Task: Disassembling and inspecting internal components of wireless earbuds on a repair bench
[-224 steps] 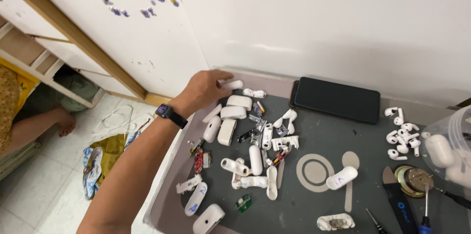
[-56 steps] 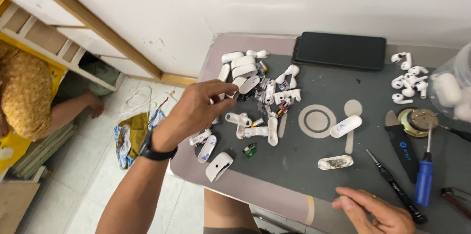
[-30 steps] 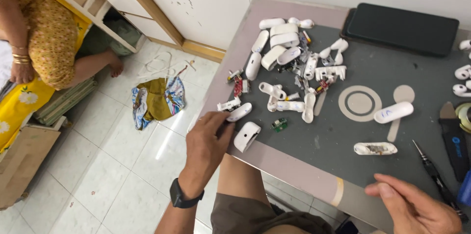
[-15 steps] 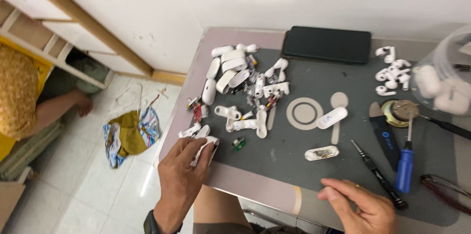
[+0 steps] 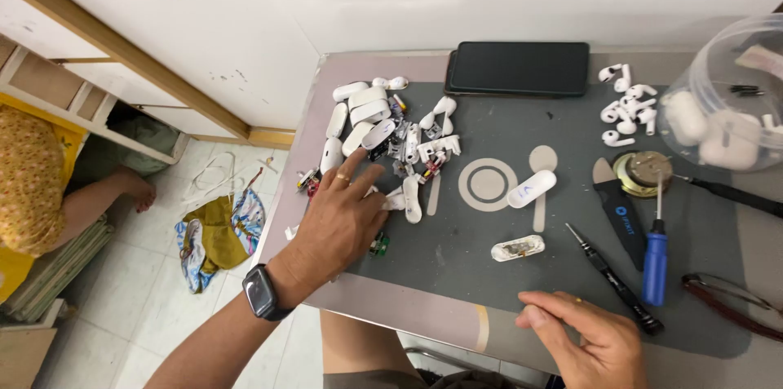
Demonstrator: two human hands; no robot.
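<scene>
The left hand (image 5: 338, 222) is laid flat on the grey mat (image 5: 489, 275), fingers spread over the pile of white earbud-case parts (image 5: 383, 128), which is heaped at eleven o'clock of the mat (a dark phone (image 5: 519, 68) lies at twelve). The right hand (image 5: 583, 340) is rested at five o'clock, fingers loosely apart and clamped on nothing, just beside a black screwdriver (image 5: 612, 279). A blue screwdriver (image 5: 655, 263) is seen at four.

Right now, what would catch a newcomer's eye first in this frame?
The heap of white earbud-case parts at the grey mat's far left, with the left hand spread over its near edge. Next, the black phone lying flat at the mat's far edge, and the blue-handled screwdriver to the right.
</scene>
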